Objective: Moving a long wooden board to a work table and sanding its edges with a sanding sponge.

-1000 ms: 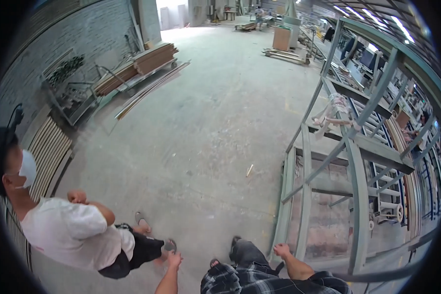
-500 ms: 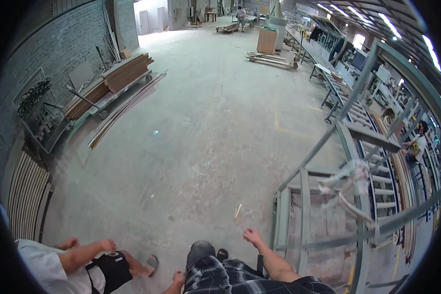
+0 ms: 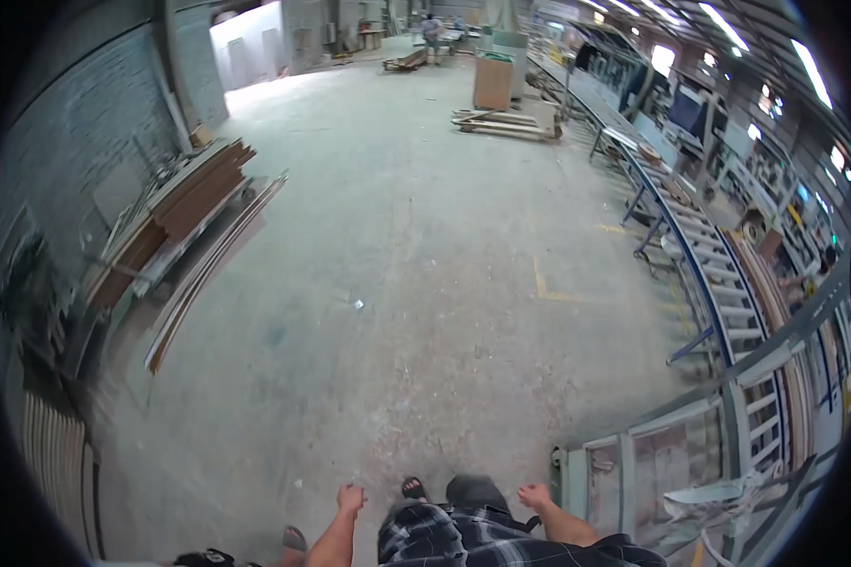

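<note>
My left hand (image 3: 352, 498) hangs in front of my body at the lower middle, over the concrete floor. Its fingers are loosely curled and not pressed together, with nothing visible in them. To its right, beyond my checked shirt (image 3: 501, 539), my right hand (image 3: 533, 495) hangs free with its fingers slightly bent and nothing seen in it. The nearest thing to the right hand is a grey metal frame rack (image 3: 624, 482), just to its right and apart from it. A sandalled foot (image 3: 413, 488) shows between my arms.
Brown boards (image 3: 199, 194) lie on a cart at the left, with long strips (image 3: 208, 274) on the floor beside it. A roller conveyor (image 3: 676, 213) runs along the right. Farther off stand a brown cabinet (image 3: 493, 80) and a person (image 3: 432, 38). Another person's foot (image 3: 294, 539) is at lower left.
I have moved forward; the boards and rack have shifted nearer and lower. The other person at lower left has mostly left view. My left hand has come forward, and the right has dropped back lower.
</note>
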